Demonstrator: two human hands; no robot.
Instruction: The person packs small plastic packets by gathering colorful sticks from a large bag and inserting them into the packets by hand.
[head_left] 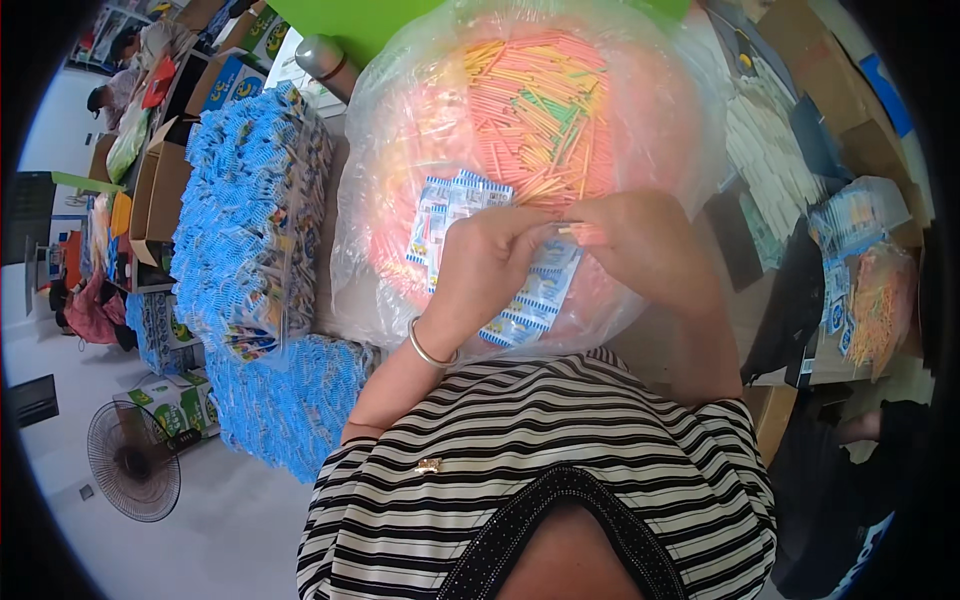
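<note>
A big clear plastic bag (655,95) full of thin pink, yellow and green sticks (540,110) lies open in front of me. My left hand (485,260) is closed in a pinch on the top edge of a blue-and-white packet (545,285). Close against it, my right hand (640,240) has its fingers curled round a few short sticks (583,233), their ends at the packet's mouth. More blue-and-white packets (465,190) lie on the bag beyond my left hand. My fingers hide part of the packet's opening.
Tall stacks of blue packets (235,220) stand at my left, with a metal flask (325,62) behind them. At the right are white flat pieces (770,150) and a clear bag of sticks (878,310). A fan (135,460) stands at the lower left; a person (110,98) is far left.
</note>
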